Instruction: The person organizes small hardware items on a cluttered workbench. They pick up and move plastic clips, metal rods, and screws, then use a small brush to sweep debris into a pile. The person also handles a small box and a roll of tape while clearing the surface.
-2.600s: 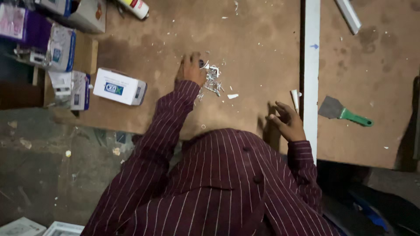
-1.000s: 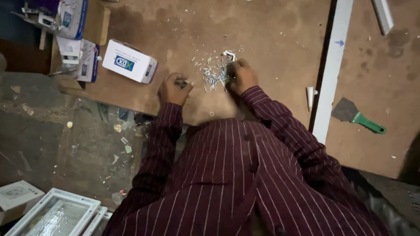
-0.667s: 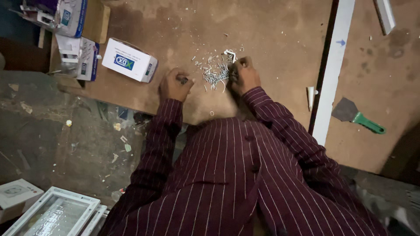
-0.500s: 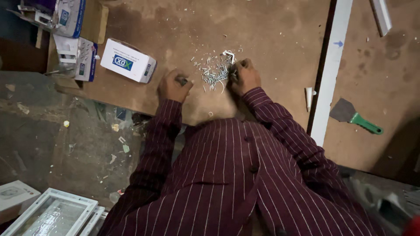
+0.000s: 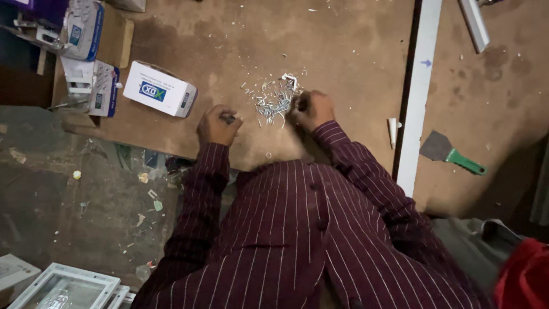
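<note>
A loose pile of small silvery screws (image 5: 273, 100) lies on the brown board (image 5: 343, 51). My right hand (image 5: 311, 110) rests at the pile's right edge, its fingertips pinched together on pieces from the pile. My left hand (image 5: 217, 126) sits a little left of the pile, curled into a fist around a few small dark metal pieces. Both arms are in maroon striped sleeves.
A white box (image 5: 160, 90) lies left of my left hand, with more boxes (image 5: 91, 86) stacked at the board's left edge. A long white strip (image 5: 417, 91) runs down the right side, beside a small white piece (image 5: 392, 130) and a green-handled scraper (image 5: 452, 155). White frames (image 5: 63, 286) lie on the floor.
Earlier my left hand was on the pile and my right hand near the white strip. Since then my right hand has moved onto the pile and my left has drawn back, fisted.
</note>
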